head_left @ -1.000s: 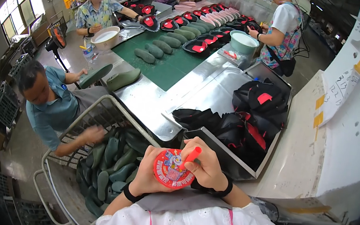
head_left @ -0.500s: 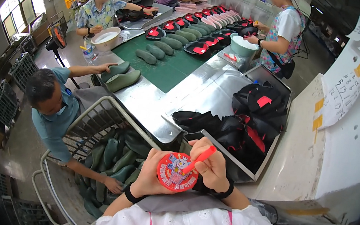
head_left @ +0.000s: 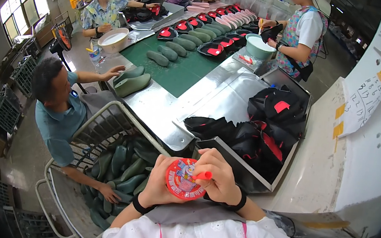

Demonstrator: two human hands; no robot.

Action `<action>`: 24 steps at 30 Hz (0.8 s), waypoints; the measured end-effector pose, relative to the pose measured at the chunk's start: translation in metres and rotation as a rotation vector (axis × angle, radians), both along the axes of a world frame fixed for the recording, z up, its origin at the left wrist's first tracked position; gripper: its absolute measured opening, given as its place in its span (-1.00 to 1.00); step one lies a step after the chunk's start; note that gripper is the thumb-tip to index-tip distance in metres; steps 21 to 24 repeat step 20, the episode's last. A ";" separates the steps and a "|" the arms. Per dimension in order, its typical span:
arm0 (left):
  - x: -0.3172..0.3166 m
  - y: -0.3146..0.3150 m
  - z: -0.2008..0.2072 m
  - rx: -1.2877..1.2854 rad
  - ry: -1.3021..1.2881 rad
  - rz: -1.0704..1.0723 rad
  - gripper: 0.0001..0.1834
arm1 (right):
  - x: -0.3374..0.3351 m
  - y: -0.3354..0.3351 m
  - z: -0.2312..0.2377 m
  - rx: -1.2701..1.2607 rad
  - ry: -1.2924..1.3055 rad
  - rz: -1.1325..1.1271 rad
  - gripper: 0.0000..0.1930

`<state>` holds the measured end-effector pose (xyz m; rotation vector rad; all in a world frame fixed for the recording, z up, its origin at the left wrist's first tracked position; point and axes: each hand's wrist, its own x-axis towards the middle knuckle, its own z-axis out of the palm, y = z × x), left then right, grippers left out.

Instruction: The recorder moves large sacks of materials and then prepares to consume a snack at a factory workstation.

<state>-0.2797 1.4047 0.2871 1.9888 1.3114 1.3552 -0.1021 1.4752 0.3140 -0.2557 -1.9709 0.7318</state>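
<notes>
In front of my chest, my left hand (head_left: 157, 181) is closed around a drink cup with a red printed top (head_left: 178, 186). My right hand (head_left: 220, 178) grips a red straw (head_left: 204, 175) over the right side of that top. The straw is seen nearly end-on, so its lower end is hidden, and I cannot tell whether it has pierced the film. Both hands are close together, fingers bent, with a black band on each wrist.
A metal cart (head_left: 57, 198) of green shoe lasts (head_left: 122, 158) stands at left, with a co-worker (head_left: 57, 108) reaching in. Ahead, a metal tray (head_left: 237, 164) holds black and red shoe uppers (head_left: 274, 109). Beyond, lasts line a green tabletop (head_left: 176, 80); other co-workers stand around it.
My right hand has tipped the straw from a slant to nearly end-on, its top now lower. The co-worker by the cart has lifted a hand off the lasts on the table.
</notes>
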 end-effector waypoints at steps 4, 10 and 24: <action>0.000 -0.001 0.001 -0.013 -0.031 0.047 -0.18 | -0.002 0.000 -0.001 -0.072 0.047 0.049 -0.74; -0.001 -0.006 -0.009 -0.047 -0.023 0.001 -0.17 | 0.005 0.003 -0.007 -0.338 -0.017 0.173 -0.75; -0.008 -0.006 -0.005 -0.037 -0.012 0.022 -0.19 | 0.000 0.005 -0.013 -0.181 -0.004 0.194 -0.82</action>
